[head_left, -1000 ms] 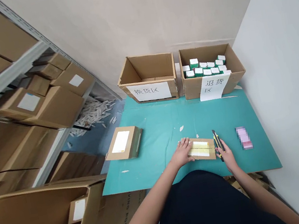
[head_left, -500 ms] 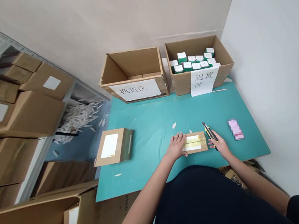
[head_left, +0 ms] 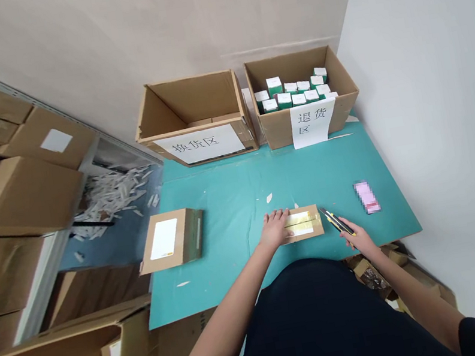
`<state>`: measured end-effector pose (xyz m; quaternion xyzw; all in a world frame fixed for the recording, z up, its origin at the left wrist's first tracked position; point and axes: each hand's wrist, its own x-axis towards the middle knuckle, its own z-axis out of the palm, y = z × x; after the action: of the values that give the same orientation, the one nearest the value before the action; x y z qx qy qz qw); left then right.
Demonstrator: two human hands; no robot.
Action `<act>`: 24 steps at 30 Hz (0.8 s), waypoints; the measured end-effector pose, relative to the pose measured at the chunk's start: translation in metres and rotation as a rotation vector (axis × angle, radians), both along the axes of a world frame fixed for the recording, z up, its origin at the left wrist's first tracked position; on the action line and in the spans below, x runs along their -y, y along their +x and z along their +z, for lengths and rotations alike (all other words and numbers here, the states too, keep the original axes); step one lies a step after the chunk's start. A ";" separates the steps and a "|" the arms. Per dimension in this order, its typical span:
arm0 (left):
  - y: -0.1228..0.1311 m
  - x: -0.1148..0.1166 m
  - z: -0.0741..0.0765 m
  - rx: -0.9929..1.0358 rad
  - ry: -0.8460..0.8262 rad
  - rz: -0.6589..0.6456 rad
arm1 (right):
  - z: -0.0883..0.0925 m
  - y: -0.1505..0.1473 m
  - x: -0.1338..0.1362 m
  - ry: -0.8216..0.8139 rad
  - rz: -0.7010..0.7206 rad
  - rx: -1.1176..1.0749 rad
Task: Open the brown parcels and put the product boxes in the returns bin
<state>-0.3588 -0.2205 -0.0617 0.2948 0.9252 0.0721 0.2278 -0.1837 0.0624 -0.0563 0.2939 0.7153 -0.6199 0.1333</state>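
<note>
while the head view looks down over the teal table point(head_left: 231, 197), the left hand point(head_left: 275, 227) lies flat on the left end of a small brown parcel point(head_left: 306, 222), fingers spread loosely and pointing away from the person, gripping nothing. the parcel lies flat near the table's front edge, its long axis running left to right, with a yellowish tape strip and a white label along its top. just to its right, the right hand point(head_left: 357, 238) has its fingers wrapped around the rear of a yellow-and-black utility knife point(head_left: 334, 221). the knife's long axis runs on a diagonal, from the hand near the front edge up and leftward, and its tip points at the parcel's right end, just beside it; i cannot tell whether they touch. a pink blurred item point(head_left: 366, 197) lies further right. a larger labelled parcel point(head_left: 170, 239) sits at the table's left edge. at the back stand an empty carton point(head_left: 189, 104) and a carton point(head_left: 340, 85) holding green-and-white boxes point(head_left: 290, 89).
</note>
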 end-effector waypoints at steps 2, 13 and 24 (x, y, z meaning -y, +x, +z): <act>0.000 0.003 -0.004 0.018 0.001 0.007 | -0.002 0.000 0.002 -0.008 0.008 0.012; 0.009 0.015 -0.024 -0.094 0.085 -0.028 | -0.002 -0.003 0.003 -0.050 0.032 0.067; 0.023 0.022 -0.020 -0.171 0.154 -0.173 | 0.002 -0.009 0.000 -0.058 0.031 0.078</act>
<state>-0.3360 -0.2427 -0.0818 0.3952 0.9041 0.0975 0.1302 -0.1925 0.0628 -0.0542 0.3026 0.6958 -0.6263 0.1790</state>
